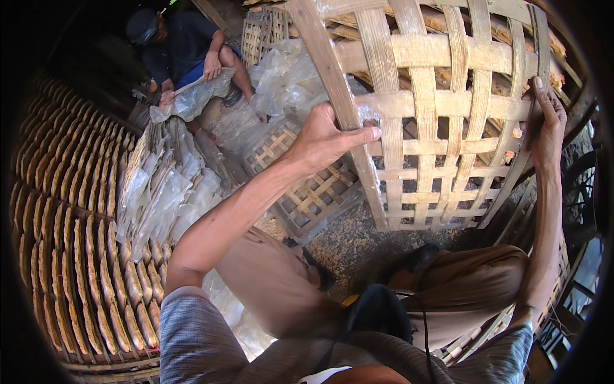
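woven panel [423, 105] held up between two bare hands
the left hand [336, 137] is closed around the panel's left wooden edge, thumb across its face; the right hand [549, 121] grips the opposite edge, its fingers partly hidden. the panel stands tilted above the floor [348, 253], in front of the person's knees, with a second woven panel [314, 200] lying just left of it. farther left, a seated co-worker [185, 48] holds a clear plastic sheet [192, 99].
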`<state>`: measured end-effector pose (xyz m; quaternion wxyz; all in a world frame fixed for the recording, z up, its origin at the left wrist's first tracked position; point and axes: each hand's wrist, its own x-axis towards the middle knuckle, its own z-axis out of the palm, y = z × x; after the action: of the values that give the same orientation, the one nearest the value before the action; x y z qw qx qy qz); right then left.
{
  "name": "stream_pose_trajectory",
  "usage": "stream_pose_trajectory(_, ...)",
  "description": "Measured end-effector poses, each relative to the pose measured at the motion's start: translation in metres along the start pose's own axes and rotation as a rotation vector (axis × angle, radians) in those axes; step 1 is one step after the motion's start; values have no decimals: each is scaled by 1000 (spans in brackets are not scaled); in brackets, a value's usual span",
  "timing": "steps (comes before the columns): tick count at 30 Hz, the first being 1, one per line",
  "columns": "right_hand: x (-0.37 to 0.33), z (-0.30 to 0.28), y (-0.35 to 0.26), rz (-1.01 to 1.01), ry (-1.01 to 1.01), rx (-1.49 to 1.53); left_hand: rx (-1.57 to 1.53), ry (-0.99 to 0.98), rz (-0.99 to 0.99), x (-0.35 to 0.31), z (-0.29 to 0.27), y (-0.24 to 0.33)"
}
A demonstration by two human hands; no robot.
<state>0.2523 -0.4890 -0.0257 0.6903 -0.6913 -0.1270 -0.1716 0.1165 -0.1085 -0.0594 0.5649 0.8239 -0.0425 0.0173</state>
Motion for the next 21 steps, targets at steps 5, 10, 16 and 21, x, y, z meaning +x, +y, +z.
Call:
stream_pose_trajectory(5,4,2,-5,-2,75,98,-229,16,56,0,7,-4)
stream_pose_trajectory(10,10,-9,3,-10,77,68,-271,27,157,-3,12,-5)
stream_pose_trajectory(16,12,-9,11,-63,126,46,-261,20,113,-6,13,-1)
stream_pose_trajectory(21,12,-4,14,-31,94,-21,14,4,76,-8,4,-13)
